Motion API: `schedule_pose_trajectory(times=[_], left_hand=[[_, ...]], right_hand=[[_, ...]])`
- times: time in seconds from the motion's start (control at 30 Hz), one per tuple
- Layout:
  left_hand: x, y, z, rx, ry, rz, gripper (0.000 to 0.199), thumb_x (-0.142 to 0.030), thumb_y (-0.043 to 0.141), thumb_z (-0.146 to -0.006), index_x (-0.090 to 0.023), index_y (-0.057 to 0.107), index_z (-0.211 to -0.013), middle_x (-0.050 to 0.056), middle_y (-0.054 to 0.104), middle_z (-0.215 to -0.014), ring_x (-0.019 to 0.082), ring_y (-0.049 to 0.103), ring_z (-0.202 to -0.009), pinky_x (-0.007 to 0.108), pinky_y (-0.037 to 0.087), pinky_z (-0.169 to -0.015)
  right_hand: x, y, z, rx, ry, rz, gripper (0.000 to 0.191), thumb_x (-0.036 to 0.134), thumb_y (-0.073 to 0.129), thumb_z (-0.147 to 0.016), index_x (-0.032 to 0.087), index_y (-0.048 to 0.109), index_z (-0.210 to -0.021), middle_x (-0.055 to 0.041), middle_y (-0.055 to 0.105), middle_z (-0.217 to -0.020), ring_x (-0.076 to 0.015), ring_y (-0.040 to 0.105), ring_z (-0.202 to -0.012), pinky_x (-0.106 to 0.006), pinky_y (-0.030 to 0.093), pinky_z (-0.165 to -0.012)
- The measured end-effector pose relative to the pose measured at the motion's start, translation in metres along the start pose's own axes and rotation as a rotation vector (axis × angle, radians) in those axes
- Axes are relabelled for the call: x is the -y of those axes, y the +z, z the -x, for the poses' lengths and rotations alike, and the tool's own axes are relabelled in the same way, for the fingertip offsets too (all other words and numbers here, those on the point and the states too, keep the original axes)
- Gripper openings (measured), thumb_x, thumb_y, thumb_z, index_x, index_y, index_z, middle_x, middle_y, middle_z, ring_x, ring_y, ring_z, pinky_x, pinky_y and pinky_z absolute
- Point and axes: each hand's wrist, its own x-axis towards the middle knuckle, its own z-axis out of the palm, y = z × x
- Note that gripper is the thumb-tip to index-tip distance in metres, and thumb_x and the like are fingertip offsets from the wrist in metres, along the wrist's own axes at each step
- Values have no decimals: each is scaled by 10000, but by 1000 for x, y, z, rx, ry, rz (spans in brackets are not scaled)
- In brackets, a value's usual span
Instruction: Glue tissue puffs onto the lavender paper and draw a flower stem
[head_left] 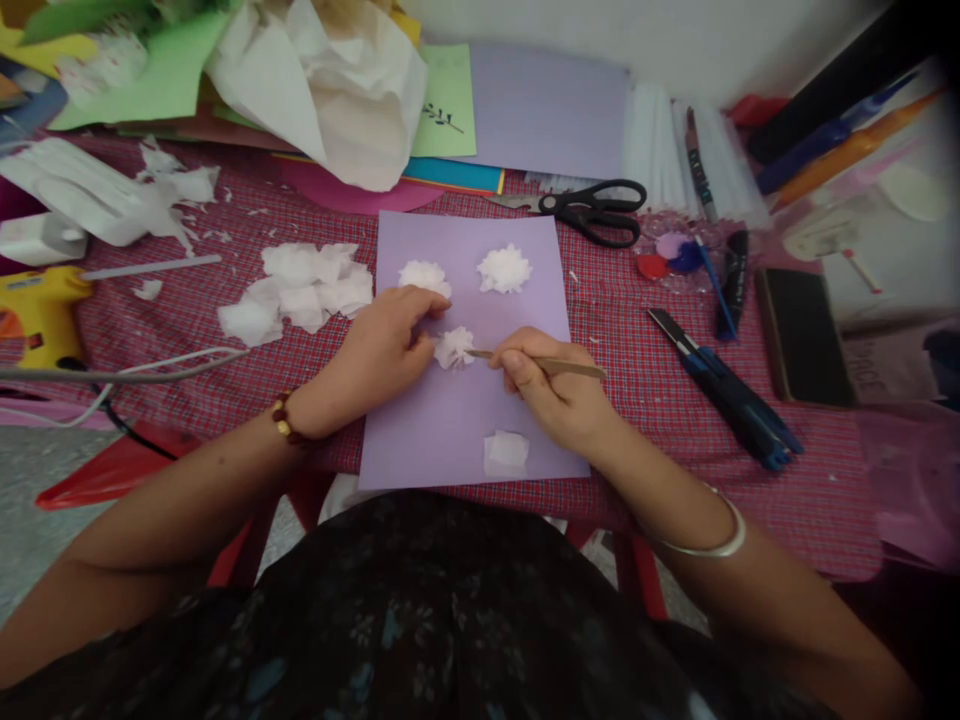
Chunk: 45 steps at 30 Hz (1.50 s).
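Here, the right hand grips a tool; pinkish packaging reads "PACE".

Single head-worn cam, sits above the near side of the purple sheet, facing forward and steeply down over the counter. Close range, wide field: wearer's dark patterned top fills in below the sheet's near edge, pale wall shows beyond its far edge, floor nearside-left of it.
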Motion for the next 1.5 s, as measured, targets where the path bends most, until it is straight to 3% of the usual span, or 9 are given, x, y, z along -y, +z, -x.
schedule_pose_trajectory(times=[0.17, 0.37, 0.5, 0.8, 1.2, 1.43, 1.5], left_hand=[[0, 0, -1, 35, 29, -3, 308, -91, 489, -751, -184, 606, -1020, 77, 672, -1011, 234, 611, -968, 411, 497, -880], [0, -2, -2, 33, 7, 25, 291, -86, 498, -774, -169, 616, -1026, 76, 676, -1011, 219, 617, -970, 388, 502, -879], [-3, -4, -1, 44, -23, 20, 282, -103, 491, -793, -147, 621, -1039, 86, 672, -1028, 222, 613, -991, 390, 497, -895], [-6, -7, -2, 78, 14, 26, 232, -105, 487, -804, -159, 635, -974, 70, 676, -1004, 208, 604, -977, 377, 469, -899], [-7, -6, -1, 130, -2, -98, 241, -122, 495, -840, -183, 657, -1007, 51, 677, -1061, 223, 603, -1026, 394, 409, -905], [-8, -4, -1, 136, 10, -118, 215, -129, 503, -842, -191, 664, -970, 49, 662, -1058, 234, 587, -1012, 404, 395, -890], [-8, -4, -1, 135, 11, -111, 220, -127, 500, -842, -194, 663, -974, 47, 659, -1062, 234, 582, -1015, 405, 392, -898]], right_hand=[[-1, -1, -2, 0, 56, -62, 307, 426, 424, -1002, 233, 594, -834, 24, 550, -641, -107, 503, -554, -273, 408, -537], [-8, -6, -5, -292, 170, -295, 338, 479, 467, -975, 251, 578, -752, 39, 469, -499, -110, 419, -434, -286, 348, -446], [-15, -7, -6, -345, 191, -379, 355, 494, 481, -966, 245, 578, -733, 40, 436, -464, -106, 374, -392, -289, 295, -401], [-11, -10, -6, -329, 164, -278, 354, 476, 468, -976, 255, 566, -718, 22, 442, -488, -120, 394, -419, -318, 308, -427], [-7, 1, -3, 40, 138, -211, 304, 443, 443, -994, 214, 588, -857, 25, 539, -625, -109, 499, -575, -277, 398, -546], [-5, -5, -3, -164, 143, -216, 320, 480, 450, -983, 242, 569, -805, 50, 438, -514, -110, 417, -456, -293, 349, -479], [-4, -4, -3, -172, 151, -230, 318, 479, 458, -981, 245, 565, -794, 50, 438, -507, -109, 407, -444, -294, 338, -465]])
